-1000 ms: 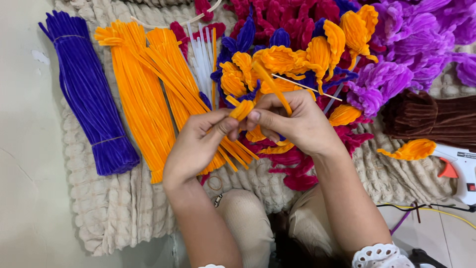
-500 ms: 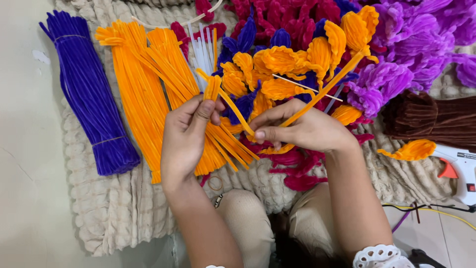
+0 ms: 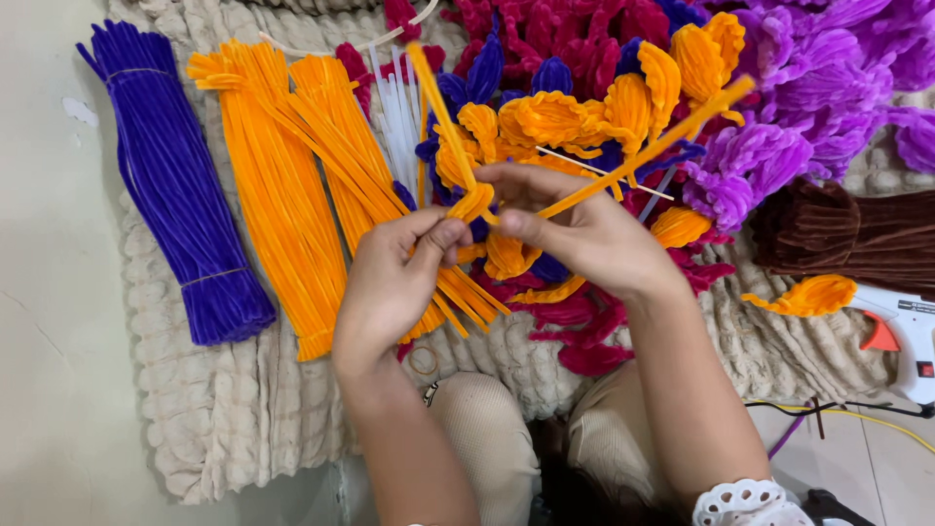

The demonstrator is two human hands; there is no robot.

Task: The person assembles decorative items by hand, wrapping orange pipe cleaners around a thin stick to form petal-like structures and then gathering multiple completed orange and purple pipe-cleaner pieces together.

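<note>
Pinching an orange pipe cleaner [image 3: 474,200] at its twisted middle, the left hand [image 3: 394,287] and right hand [image 3: 584,234] are meeting close together, both clamped on it so the two long ends are fanning upward, probably to keep the twist tight. Just left of the left hand, orange bundles [image 3: 282,185] and a purple bundle [image 3: 170,185] are lying on the beige mat [image 3: 224,419]. Compared with half a second ago, the stems are crossing higher and the hands are closer.
</note>
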